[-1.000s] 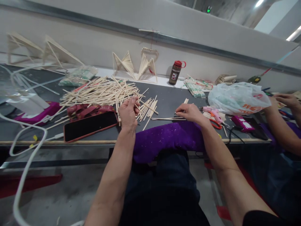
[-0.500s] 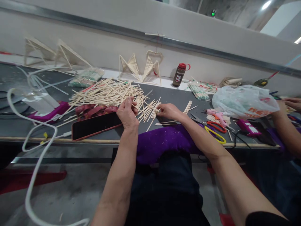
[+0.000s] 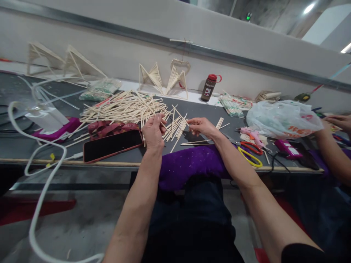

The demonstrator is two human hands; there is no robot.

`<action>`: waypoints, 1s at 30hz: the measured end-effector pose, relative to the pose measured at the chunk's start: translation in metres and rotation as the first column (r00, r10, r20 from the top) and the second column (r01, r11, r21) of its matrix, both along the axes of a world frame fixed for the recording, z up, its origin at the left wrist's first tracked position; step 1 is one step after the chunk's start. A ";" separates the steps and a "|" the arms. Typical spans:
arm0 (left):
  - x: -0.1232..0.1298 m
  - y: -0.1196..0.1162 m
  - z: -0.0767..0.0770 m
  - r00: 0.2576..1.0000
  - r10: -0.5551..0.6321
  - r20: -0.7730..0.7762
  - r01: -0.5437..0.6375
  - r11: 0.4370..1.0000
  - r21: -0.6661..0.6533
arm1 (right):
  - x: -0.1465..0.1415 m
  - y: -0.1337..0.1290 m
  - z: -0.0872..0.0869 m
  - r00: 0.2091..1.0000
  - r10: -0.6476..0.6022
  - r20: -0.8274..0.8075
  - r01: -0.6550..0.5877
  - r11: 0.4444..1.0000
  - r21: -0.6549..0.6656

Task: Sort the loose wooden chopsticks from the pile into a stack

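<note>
now the right hand (image 3: pixel 202 126) has seemingly lifted one wooden stick (image 3: pixel 180 115)

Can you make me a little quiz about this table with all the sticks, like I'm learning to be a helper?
1. What colour is the lid of the bottle?
a) blue
b) red
c) green

2. True or false: the phone lies nearer to the left hand than to the right hand.

3. Fill in the missing word: the fingers of the right hand pinch the end of a thin ____.

Key: 1: b. 2: true. 3: stick.
</note>
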State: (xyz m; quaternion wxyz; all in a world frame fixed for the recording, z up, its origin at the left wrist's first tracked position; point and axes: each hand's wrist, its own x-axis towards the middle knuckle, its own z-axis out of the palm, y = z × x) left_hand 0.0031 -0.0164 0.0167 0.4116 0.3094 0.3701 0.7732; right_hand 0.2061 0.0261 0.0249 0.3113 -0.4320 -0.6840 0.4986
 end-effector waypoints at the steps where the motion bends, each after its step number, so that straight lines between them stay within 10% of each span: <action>1: 0.000 0.000 0.000 1.000 -0.002 -0.005 0.002 1.000 -0.008 | 0.001 0.001 -0.001 1.000 0.008 -0.027 -0.008 1.000 -0.014; 15: 0.012 0.012 -0.005 0.964 -0.232 -0.132 0.199 0.954 -0.223 | -0.016 0.000 0.000 0.988 0.119 -0.097 -0.117 0.993 0.023; 30: 0.016 0.031 -0.018 0.974 -0.183 -0.136 0.113 0.905 -0.410 | 0.010 0.003 0.010 0.970 -0.145 -0.197 0.135 0.989 -0.066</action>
